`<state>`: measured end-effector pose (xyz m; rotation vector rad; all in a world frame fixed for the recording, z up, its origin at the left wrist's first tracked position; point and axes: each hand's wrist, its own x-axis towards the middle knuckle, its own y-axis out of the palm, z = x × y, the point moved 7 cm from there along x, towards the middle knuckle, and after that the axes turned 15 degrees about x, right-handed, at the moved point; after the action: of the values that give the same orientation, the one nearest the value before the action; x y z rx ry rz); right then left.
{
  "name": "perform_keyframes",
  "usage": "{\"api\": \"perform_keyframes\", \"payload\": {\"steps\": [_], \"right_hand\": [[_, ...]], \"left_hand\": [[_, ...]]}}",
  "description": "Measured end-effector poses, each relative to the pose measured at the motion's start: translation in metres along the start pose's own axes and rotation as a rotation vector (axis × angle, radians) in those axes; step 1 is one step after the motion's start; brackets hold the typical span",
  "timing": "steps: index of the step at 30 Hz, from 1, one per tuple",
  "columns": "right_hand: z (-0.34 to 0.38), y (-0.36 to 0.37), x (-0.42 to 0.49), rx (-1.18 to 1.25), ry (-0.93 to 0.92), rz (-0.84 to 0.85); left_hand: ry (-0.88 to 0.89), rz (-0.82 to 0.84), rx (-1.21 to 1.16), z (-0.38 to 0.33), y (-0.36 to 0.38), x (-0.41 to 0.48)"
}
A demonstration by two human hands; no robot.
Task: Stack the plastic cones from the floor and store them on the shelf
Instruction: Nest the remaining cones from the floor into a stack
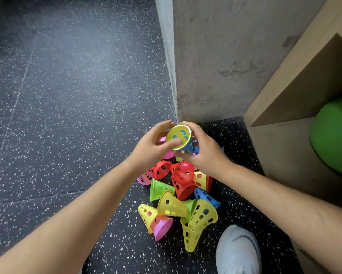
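Nearest, a pale grey sports shoe [237, 252] is cut off by the lower edge. Beyond it, a pile of perforated plastic cones [183, 196] in yellow, pink, green, red and blue lies on the dark speckled rubber floor [67, 115]; the cones lie on their sides, pointing every way, and those at the far end are hidden beneath the hands. Above the pile's far end, both hands hold a yellow perforated plastic cone [179, 136] nested inside a blue perforated plastic cone [189, 148]. The left hand [148, 147] pinches the yellow rim, thumb on the near side; the right hand [203, 153] wraps the blue body. The wide mouth faces up toward the camera; the long axis tilts down and rightward, its narrow tip concealed by the right palm. Farther off stand a rough grey concrete wall [215, 56] and, rightward, a light wooden shelf [285, 86] holding a rounded green object [336, 135], cut off and unidentifiable.
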<state>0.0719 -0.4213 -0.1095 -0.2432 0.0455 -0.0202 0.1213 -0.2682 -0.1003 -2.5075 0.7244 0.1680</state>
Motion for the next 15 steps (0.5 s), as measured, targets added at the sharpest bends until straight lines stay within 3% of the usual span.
{"api": "perform_keyframes", "payload": {"steps": [2, 4, 7, 11, 15], "right_hand": [[-0.007, -0.008, 0.002, 0.005, 0.001, -0.041], [-0.017, -0.018, 0.001, 0.022, 0.026, -0.084], [-0.027, -0.031, -0.003, 0.054, 0.060, -0.107], [-0.032, -0.038, -0.005, 0.077, 0.083, -0.119], [-0.031, -0.036, -0.003, 0.059, 0.079, -0.094]], "left_hand": [[-0.041, -0.096, 0.094, 0.008, -0.008, 0.009], [-0.098, -0.153, 0.343, 0.029, -0.017, 0.021], [-0.138, 0.003, 0.692, 0.060, -0.009, 0.036], [-0.180, 0.162, 0.766, 0.083, 0.008, 0.046], [-0.053, 0.015, 0.849, 0.079, 0.005, 0.048]]}}
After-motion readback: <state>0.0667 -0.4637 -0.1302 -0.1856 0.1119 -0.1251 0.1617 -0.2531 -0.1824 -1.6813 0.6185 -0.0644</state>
